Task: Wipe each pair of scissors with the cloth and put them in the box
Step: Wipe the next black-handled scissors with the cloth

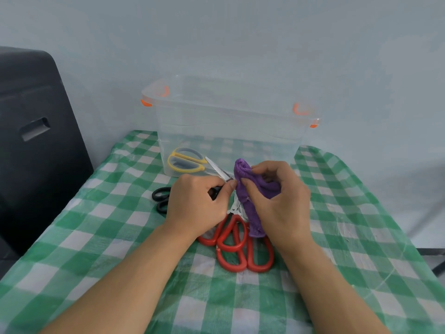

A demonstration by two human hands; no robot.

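My left hand grips a pair of black-handled scissors; its loops stick out to the left. My right hand holds a purple cloth wrapped round the blades, which are hidden. Two pairs of red-handled scissors lie on the table under my hands, blades mostly covered. A clear plastic box with orange latches stands behind. Inside it lies a yellow-and-grey pair of scissors, blades pointing right.
The table carries a green-and-white checked cloth. A black chair or case stands at the left, close to the table edge. A pale wall runs behind the box.
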